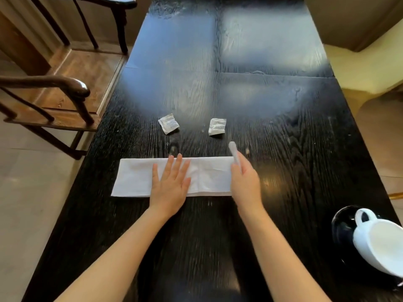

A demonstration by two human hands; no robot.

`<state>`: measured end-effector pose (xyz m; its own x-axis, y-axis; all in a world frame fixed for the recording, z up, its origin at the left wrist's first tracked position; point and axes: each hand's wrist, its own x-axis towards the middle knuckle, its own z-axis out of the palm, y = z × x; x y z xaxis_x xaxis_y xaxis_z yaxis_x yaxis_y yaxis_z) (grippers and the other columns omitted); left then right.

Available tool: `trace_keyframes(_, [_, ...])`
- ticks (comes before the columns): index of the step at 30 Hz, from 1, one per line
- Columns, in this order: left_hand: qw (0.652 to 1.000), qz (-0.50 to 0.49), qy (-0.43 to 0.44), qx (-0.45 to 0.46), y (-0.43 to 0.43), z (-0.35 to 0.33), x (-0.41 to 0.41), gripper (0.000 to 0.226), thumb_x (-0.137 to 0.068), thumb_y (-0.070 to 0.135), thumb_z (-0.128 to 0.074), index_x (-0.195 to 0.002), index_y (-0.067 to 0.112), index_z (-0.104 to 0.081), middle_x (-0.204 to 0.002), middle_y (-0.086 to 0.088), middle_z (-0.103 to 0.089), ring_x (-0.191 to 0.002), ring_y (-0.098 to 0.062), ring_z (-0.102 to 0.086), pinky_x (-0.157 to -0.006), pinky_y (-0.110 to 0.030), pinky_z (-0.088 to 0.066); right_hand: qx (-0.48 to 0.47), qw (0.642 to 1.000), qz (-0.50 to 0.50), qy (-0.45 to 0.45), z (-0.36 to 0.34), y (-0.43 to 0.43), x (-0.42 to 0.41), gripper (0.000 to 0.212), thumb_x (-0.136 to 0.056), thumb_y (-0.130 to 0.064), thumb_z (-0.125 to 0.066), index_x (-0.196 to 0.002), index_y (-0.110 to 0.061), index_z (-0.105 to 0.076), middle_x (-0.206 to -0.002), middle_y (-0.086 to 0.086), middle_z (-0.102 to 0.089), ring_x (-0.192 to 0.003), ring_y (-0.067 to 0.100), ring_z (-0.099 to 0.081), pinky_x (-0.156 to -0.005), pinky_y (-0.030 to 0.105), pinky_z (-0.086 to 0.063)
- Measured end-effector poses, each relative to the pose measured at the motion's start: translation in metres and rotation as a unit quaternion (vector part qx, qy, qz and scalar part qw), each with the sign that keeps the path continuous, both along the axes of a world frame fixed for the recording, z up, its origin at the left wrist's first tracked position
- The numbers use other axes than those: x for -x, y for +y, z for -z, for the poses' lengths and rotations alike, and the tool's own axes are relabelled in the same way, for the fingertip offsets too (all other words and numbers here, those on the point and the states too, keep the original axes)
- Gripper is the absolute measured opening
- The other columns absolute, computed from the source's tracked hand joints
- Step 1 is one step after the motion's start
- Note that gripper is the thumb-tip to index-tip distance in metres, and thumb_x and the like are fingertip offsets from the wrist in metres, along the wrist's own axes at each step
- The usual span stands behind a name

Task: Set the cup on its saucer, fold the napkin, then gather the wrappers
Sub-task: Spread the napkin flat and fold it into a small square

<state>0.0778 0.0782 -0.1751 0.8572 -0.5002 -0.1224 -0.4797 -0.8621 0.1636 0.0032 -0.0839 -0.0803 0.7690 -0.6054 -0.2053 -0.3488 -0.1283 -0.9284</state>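
A white napkin (135, 177) lies folded into a long strip across the near middle of the black table (294, 138). My left hand (172, 184) presses flat on its middle, fingers spread. At the strip's right end my right hand (246, 184) pinches the napkin's edge, and a piece of it stands up blurred above my fingers. Beyond the napkin lie two crumpled white wrappers, one on the left (168, 123) and one on the right (216, 126). A white cup (379, 243) sits on a black saucer (342, 223) at the near right edge.
A dark wooden armchair (65, 88) stands against the table's left side. A pale seat (359, 66) is at the far right. The floor shows along the table's left edge.
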Motion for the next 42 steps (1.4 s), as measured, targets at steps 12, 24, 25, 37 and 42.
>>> trace_keyframes(12, [1.000, 0.006, -0.001, 0.010, -0.001, -0.001, 0.002, 0.051, -0.093, 0.043, -0.003, -0.138, 0.031, 0.017, -0.148, 0.010, 0.024, -0.138, -0.014, 0.025, -0.112, -0.048, 0.018, 0.290, 0.925, -0.136, 0.205, 0.053, 0.059, -0.016, 0.054, -0.101, -0.031, -0.021, -0.149, -0.007, -0.014, -0.160, 0.010, -0.011, -0.147, 0.024, -0.005, -0.120, 0.037, -0.006])
trace_keyframes(24, [0.996, -0.083, 0.000, 0.040, 0.042, -0.011, -0.021, 0.053, -0.099, 0.031, -0.027, -0.148, 0.023, -0.010, -0.160, -0.001, -0.007, -0.147, -0.016, 0.000, -0.115, -0.052, 0.004, 0.490, 0.781, -0.344, 0.176, 0.078, -0.006, -0.018, 0.063, -0.095, -0.051, -0.014, -0.150, -0.023, 0.000, -0.161, 0.001, -0.001, -0.147, 0.024, 0.007, -0.116, 0.042, 0.009])
trace_keyframes(25, [0.991, -0.127, -0.011, 0.032, 0.052, -0.014, -0.025, 0.054, -0.098, 0.030, -0.032, -0.148, 0.019, -0.015, -0.159, -0.006, -0.012, -0.147, -0.020, -0.007, -0.114, -0.056, 0.000, 0.486, 0.787, -0.336, 0.177, 0.078, -0.005, -0.018, 0.063, -0.094, -0.051, -0.011, -0.149, -0.024, 0.002, -0.161, 0.000, 0.000, -0.147, 0.023, 0.008, -0.117, 0.042, 0.009])
trace_keyframes(37, [0.887, -0.349, 0.259, 0.159, 0.090, -0.058, -0.097, 0.038, -0.078, 0.026, -0.069, -0.112, 0.011, -0.057, -0.097, -0.013, -0.058, -0.070, -0.024, -0.052, -0.058, -0.030, -0.045, 0.406, 0.866, -0.162, 0.242, 0.071, 0.058, 0.028, 0.064, -0.098, -0.047, -0.020, -0.150, -0.020, 0.005, -0.160, 0.003, 0.007, -0.147, 0.026, 0.012, -0.118, 0.046, 0.008])
trace_keyframes(42, [0.892, -0.279, 0.268, 0.235, 0.081, -0.072, -0.104, 0.013, -0.081, 0.017, -0.063, -0.083, 0.005, -0.067, -0.077, -0.009, -0.057, -0.075, -0.022, -0.050, -0.063, -0.031, -0.037, 0.317, 0.903, -0.185, 0.224, 0.061, 0.051, 0.031, 0.063, -0.098, -0.046, -0.023, -0.150, -0.021, 0.002, -0.161, 0.002, 0.008, -0.146, 0.024, 0.014, -0.118, 0.045, 0.009])
